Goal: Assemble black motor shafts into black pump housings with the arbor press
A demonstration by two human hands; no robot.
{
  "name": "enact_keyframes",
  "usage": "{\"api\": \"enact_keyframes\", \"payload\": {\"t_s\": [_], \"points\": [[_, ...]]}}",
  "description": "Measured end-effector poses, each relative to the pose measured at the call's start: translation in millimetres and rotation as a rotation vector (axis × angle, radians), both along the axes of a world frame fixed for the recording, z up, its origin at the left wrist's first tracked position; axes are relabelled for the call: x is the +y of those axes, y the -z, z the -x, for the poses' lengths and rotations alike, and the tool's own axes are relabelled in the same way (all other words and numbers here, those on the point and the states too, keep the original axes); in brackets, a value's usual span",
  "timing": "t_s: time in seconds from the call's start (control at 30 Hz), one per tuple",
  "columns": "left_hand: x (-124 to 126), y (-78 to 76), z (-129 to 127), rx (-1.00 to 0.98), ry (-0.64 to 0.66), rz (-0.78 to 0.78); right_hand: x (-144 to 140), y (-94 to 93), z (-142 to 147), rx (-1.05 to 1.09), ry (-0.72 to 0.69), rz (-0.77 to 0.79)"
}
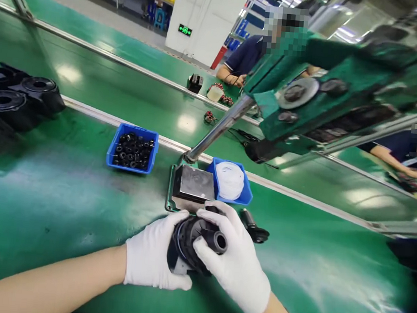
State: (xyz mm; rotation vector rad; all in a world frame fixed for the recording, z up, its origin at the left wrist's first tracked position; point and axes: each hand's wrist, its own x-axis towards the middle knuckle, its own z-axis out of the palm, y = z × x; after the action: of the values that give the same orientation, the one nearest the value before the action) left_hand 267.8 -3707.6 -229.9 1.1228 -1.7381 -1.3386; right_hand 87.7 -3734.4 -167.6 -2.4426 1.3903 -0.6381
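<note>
Both my hands wear white gloves and hold one black plastic pump part (pixel 195 243) just above the green table. My left hand (pixel 154 256) cups its body from the left. My right hand (pixel 234 261) wraps it from the right, thumb and fingers around a small black ring (pixel 220 242) at the part's tip. Right behind the part lies the grey metal base plate (pixel 193 184) of a green press (pixel 309 94). A black tool (pixel 255 227) lies on the table beside my right hand.
A blue bin (pixel 115 155) of small black rings sits at the left of the press; a blue bin (pixel 245 195) of white rings at its right. Black housings (pixel 14 103) are stacked far left. Two other people sit across the green conveyor (pixel 126 95).
</note>
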Motion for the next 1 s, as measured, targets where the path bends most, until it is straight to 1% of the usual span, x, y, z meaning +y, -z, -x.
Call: {"api": "enact_keyframes", "payload": {"t_s": [0.17,0.33,0.47,0.73,0.9,1.0], "points": [[-5,-5.3,-1,0.093,0.025,0.004,-4,6.9,-2,0.08,-0.049,0.034],[-7,-6.0,-2,0.127,0.021,0.015,-3,6.6,1,0.116,-0.059,0.039],[-6,-1.7,-1,0.102,0.014,0.016,-4,4.8,1,0.125,-0.074,0.032],[1,15.2,3,0.079,0.006,0.037,-2,7.7,-3,0.093,-0.039,0.037],[1,15.5,4,0.087,-0.002,0.071,1,8.2,-5,0.094,0.007,0.042],[1,14.8,4,0.069,-0.02,0.079,2,9.1,-4,0.093,0.011,0.033]]}}
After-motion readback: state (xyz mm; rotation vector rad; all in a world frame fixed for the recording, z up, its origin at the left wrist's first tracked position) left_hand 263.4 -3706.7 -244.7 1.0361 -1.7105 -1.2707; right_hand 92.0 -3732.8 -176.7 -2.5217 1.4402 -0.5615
